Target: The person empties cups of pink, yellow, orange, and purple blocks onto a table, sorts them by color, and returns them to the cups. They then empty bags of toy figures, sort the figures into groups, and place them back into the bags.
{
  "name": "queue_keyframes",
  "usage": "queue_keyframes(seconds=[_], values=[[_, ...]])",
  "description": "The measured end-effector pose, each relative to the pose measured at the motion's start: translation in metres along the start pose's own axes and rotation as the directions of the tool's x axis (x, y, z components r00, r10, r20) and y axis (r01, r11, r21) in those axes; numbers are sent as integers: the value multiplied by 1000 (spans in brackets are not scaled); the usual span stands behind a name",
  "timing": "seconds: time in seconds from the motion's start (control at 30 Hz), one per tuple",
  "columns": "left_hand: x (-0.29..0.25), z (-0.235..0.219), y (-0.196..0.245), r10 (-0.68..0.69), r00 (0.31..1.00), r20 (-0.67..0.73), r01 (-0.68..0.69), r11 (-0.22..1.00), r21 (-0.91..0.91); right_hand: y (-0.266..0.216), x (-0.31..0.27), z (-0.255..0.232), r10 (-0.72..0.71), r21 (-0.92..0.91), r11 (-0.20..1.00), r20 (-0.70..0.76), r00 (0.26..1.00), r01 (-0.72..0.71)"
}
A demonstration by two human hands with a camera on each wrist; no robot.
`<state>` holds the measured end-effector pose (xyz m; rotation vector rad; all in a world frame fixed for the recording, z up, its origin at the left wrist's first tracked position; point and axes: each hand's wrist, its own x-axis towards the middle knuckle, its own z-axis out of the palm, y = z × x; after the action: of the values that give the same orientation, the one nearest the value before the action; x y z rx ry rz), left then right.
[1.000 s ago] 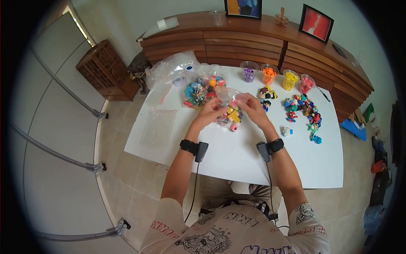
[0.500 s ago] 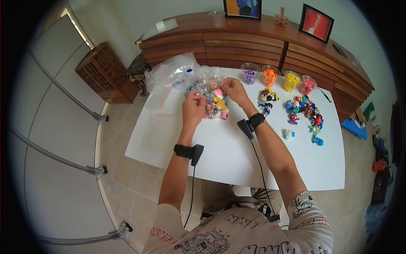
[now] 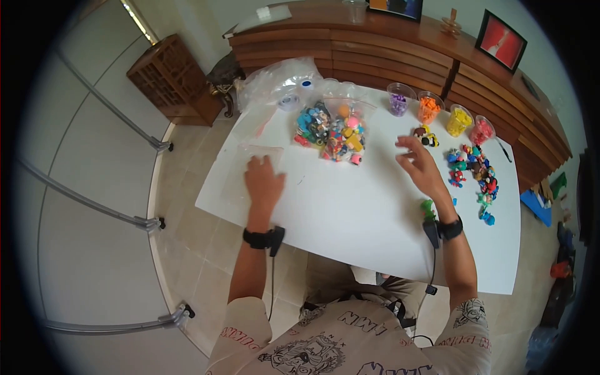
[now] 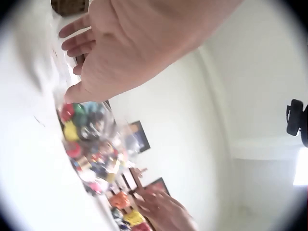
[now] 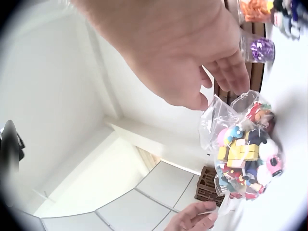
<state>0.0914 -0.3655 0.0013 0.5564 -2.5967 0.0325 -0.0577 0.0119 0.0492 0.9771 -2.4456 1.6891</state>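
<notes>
In the head view, two clear bags of small toys lie side by side: one with mostly blue and dark toys [image 3: 312,123], the other with pink and yellow ones [image 3: 345,139]. Neither bag is held. My left hand [image 3: 265,184] is over the near end of a flat, empty clear bag [image 3: 253,164], its fingers extended; whether they touch it I cannot tell. My right hand [image 3: 420,167] hovers, fingers spread and empty, between the toy bags and the loose figures [image 3: 478,169]. The right wrist view shows the filled bag [image 5: 243,156] beyond the fingers of my right hand [image 5: 178,53].
Clear cups of purple [image 3: 399,105], orange [image 3: 429,109], yellow [image 3: 459,122] and red pieces [image 3: 481,131] line the far edge. A pen [image 3: 505,150] lies beside them. Crumpled clear plastic [image 3: 275,84] and a tape roll [image 3: 288,102] are far left; a green figure [image 3: 427,208] is by my right wrist.
The bag with yellow and pink toys, held by both hands before, now lies released beside the other bag. My left hand has moved left and nearer; my right hand has moved right. The head view has shifted.
</notes>
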Motion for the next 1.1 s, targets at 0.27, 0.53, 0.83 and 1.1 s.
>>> queue_keyframes(seconds=[0.27, 0.53, 0.83, 1.1], values=[[0, -38, -1, -46, 998, -44, 31, 956, -292, -17, -73, -16, 194, -57, 981, 290, 937, -185], [-45, -60, 113, 484, 853, -194, -512, 707, -487, -6, -77, 1, 295, 381, 804, 410, 863, -456], [-44, -26, 68, 440, 896, -49, -404, 766, -500, 5, -84, 7, 336, 329, 840, 311, 889, -433], [-39, 26, -46, 121, 982, 146, -102, 986, -128, -7, -89, 16, 236, -252, 950, 195, 952, -184]])
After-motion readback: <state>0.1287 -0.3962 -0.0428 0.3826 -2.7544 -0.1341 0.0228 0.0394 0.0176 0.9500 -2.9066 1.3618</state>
